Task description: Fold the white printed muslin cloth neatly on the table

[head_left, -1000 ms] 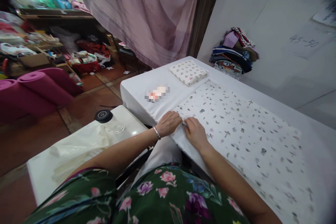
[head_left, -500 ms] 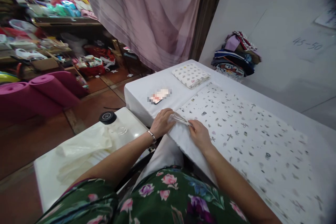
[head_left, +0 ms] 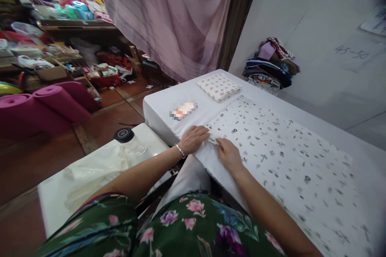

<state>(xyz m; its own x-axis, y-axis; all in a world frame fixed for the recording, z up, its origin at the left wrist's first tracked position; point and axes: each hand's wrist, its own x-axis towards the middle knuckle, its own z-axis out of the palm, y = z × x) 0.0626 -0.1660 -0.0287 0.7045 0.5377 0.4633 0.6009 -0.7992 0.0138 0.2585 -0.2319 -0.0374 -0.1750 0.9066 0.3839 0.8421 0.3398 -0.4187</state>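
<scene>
A thin white cloth point(head_left: 280, 160) printed with small palms and other motifs lies spread over the white-covered table point(head_left: 157, 108). At its near left edge, my left hand point(head_left: 194, 139) is closed with the fingers bent over the folded hem; the fingertips are partly hidden. Just to the right, my right hand point(head_left: 229, 154) pinches the same edge between thumb and fingers. A short strip of the folded edge shows between the two hands. Beyond them lie a blurred-out phone-like object point(head_left: 183, 110) and a folded cloth with a small grey print point(head_left: 219, 87).
To my left stands a low white table point(head_left: 60, 192) with a crumpled pale plastic sheet point(head_left: 96, 172) and a round black lid point(head_left: 124, 134). Rolled pink mats point(head_left: 54, 106) rest on the floor. A pink curtain point(head_left: 181, 16) hangs behind; stacked clothes point(head_left: 269, 64) sit by the wall.
My left hand has slid right along the cloth's edge, closer to my right hand, and its fingers have curled over the hem. The right hand has barely moved.
</scene>
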